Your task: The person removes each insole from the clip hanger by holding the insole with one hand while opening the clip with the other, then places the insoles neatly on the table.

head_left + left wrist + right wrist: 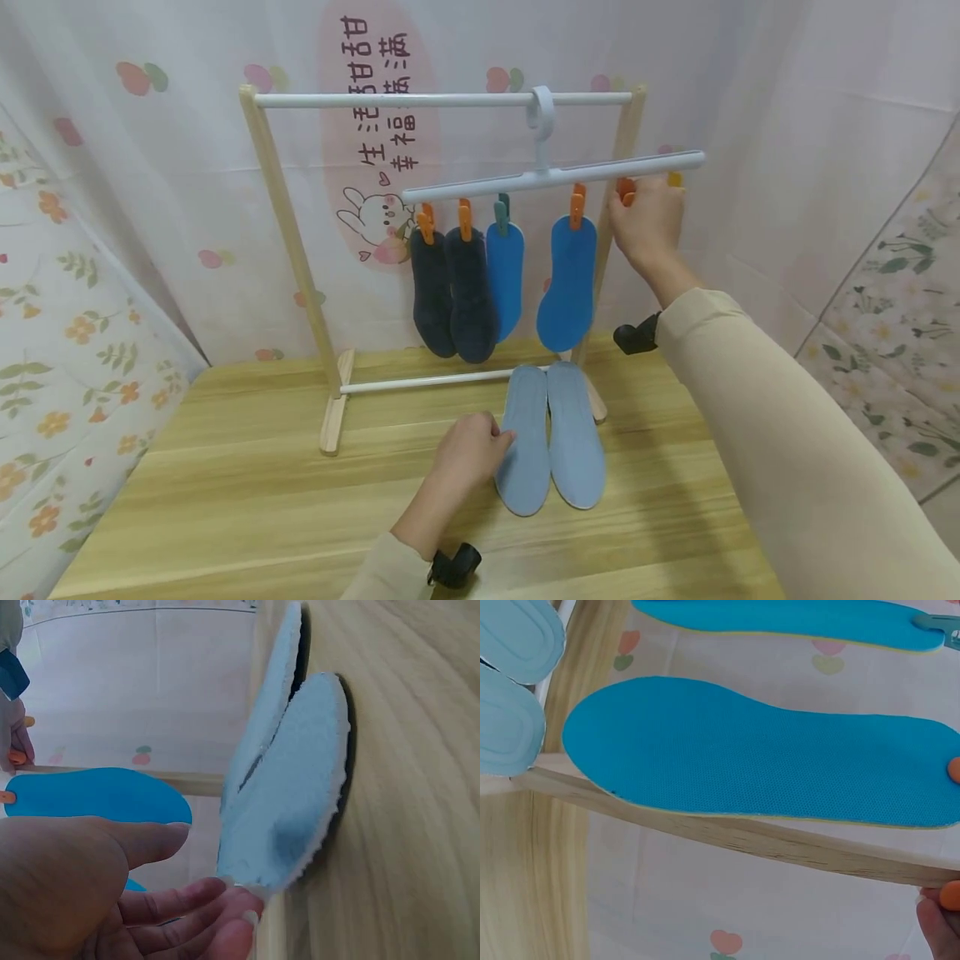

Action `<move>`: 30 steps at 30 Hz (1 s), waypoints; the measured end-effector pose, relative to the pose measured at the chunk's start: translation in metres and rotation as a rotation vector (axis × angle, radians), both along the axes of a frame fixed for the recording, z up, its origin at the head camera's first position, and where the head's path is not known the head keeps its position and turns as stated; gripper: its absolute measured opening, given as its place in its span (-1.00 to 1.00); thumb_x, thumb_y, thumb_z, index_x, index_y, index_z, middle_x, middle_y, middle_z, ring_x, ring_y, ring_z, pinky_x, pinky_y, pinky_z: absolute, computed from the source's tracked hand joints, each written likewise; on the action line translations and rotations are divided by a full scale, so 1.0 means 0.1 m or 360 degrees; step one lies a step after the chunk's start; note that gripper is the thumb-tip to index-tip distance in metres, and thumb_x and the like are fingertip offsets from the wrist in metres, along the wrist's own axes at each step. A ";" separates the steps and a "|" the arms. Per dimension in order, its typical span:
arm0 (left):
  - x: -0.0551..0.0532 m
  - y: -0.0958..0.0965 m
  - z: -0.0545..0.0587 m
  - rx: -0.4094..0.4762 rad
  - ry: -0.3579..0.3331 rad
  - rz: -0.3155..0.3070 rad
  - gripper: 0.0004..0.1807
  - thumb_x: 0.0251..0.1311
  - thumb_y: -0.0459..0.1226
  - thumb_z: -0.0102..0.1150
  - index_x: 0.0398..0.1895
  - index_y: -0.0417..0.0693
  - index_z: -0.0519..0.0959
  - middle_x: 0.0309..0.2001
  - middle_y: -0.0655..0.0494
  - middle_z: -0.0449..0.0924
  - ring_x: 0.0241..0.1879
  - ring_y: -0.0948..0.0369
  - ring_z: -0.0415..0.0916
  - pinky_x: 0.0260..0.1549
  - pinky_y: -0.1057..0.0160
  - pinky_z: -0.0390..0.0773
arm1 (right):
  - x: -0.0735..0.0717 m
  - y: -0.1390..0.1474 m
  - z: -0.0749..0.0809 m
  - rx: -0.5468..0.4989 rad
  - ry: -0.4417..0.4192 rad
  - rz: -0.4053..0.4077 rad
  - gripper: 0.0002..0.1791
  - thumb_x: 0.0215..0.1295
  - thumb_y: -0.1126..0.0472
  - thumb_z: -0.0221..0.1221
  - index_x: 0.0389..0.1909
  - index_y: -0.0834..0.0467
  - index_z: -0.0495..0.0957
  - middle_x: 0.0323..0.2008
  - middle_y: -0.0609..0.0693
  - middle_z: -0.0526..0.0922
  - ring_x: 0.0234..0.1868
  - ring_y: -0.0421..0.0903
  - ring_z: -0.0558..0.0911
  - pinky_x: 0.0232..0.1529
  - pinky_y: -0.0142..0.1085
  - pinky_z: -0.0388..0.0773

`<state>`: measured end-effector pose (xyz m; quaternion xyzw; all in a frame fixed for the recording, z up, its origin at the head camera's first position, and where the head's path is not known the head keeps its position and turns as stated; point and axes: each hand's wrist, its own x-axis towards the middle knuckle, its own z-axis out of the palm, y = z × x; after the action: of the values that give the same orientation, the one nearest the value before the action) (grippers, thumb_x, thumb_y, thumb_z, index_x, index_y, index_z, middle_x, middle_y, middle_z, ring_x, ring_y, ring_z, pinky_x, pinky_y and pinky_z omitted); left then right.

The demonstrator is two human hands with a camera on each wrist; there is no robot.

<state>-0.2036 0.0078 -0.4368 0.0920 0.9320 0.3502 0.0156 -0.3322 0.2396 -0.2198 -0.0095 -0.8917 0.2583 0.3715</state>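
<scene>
Two light grey-blue insoles lie side by side on the table, the left insole point(525, 442) and the right insole point(576, 433). My left hand point(467, 450) is at the left insole's outer edge; in the left wrist view its fingertips touch that edge and the thumb stands apart. Up at the right end of the white hanger point(622, 170), my right hand point(651, 215) pinches an orange clothespin point(951, 895). A yellow clothespin point(675, 179) shows just beyond it. Nearest to this hand hangs a blue insole point(765, 757), clipped by another orange clothespin point(577, 208).
The hanger hooks tilted on the top bar point(420, 100) of a wooden rack point(288, 225). Two dark insoles point(471, 308) and a second blue insole point(506, 283) hang on its left half from orange and green clothespins. A patterned curtain point(187, 208) stands behind the table point(247, 492).
</scene>
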 end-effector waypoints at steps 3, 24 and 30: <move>-0.03 0.02 0.02 0.0010 0.0010 0.0002 -0.71 0.31 -0.10 0.30 -0.43 -0.13 0.61 -0.47 0.07 0.61 -0.51 0.19 0.46 -0.55 0.25 0.43 | -0.01 -0.02 0.00 0.0000 0.0012 0.0001 -0.62 0.52 0.15 0.04 0.15 0.30 0.59 -0.03 0.29 0.73 -0.03 0.19 0.64 -0.08 -0.03 0.65; -0.64 0.34 0.11 0.0612 -0.0142 -0.0155 -0.50 0.47 -0.15 0.11 0.35 -0.22 0.42 -0.11 -0.15 0.69 -0.33 0.13 0.67 -0.40 0.20 0.60 | 0.03 -0.02 0.01 -0.0022 -0.0036 -0.0012 -0.60 0.53 0.15 0.04 0.21 0.29 0.55 0.00 0.28 0.72 -0.06 0.16 0.67 -0.05 -0.02 0.70; -0.75 0.43 0.17 0.0667 -0.0134 -0.0133 -0.42 0.47 -0.15 0.09 0.46 -0.18 0.32 0.10 -0.11 0.65 -0.11 0.06 0.70 -0.20 0.14 0.64 | 0.02 -0.04 0.01 -0.0024 -0.0028 -0.0008 -0.59 0.53 0.13 0.07 0.26 0.24 0.52 0.03 0.28 0.71 -0.02 0.18 0.69 0.01 -0.02 0.71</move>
<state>-0.2783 0.0506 -0.4202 0.1171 0.8328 0.5388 0.0496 -0.3302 0.2357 -0.2185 -0.0169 -0.8929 0.2641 0.3642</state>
